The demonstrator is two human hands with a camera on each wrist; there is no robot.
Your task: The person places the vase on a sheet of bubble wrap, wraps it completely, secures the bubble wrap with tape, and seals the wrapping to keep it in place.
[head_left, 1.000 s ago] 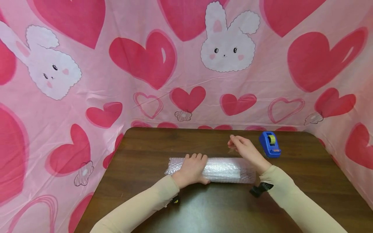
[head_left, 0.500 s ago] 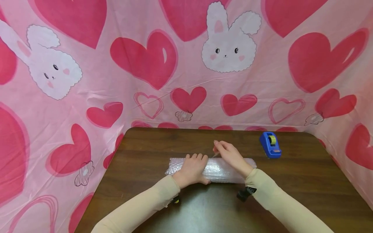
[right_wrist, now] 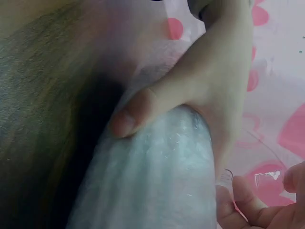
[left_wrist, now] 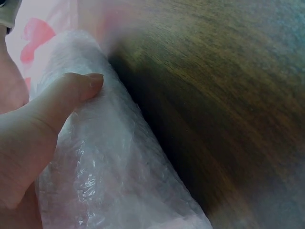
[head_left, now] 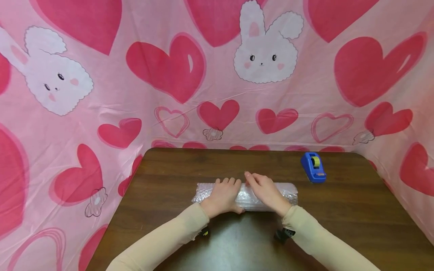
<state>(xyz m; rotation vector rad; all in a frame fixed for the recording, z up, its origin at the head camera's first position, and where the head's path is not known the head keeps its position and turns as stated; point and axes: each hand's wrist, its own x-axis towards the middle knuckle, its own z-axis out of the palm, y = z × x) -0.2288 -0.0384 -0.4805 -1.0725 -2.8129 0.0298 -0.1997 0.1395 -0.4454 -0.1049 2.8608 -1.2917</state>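
A bubble-wrapped roll (head_left: 251,199) lies crosswise on the table, its film shiny and creased. My left hand (head_left: 222,197) grips it left of the middle, thumb (left_wrist: 78,90) on the near side and fingers over the top. My right hand (head_left: 266,190) is just to the right, its wrist crossing over the roll and its fingertips at the far edge. In the right wrist view, the fingers of the right hand (right_wrist: 259,210) hold a small clear piece of tape (right_wrist: 226,176) beside the wrap. Most of that tape is hidden in the head view.
A blue tape dispenser (head_left: 313,167) with a yellowish roll stands at the back right of the brown wooden table (head_left: 169,165). A pink cloth (head_left: 217,86) with hearts and rabbits hangs behind and along the sides.
My right hand has moved left and then down to the roll's far edge, carrying the tape from near the dispenser. My left hand and the wrapped roll have stayed in place.
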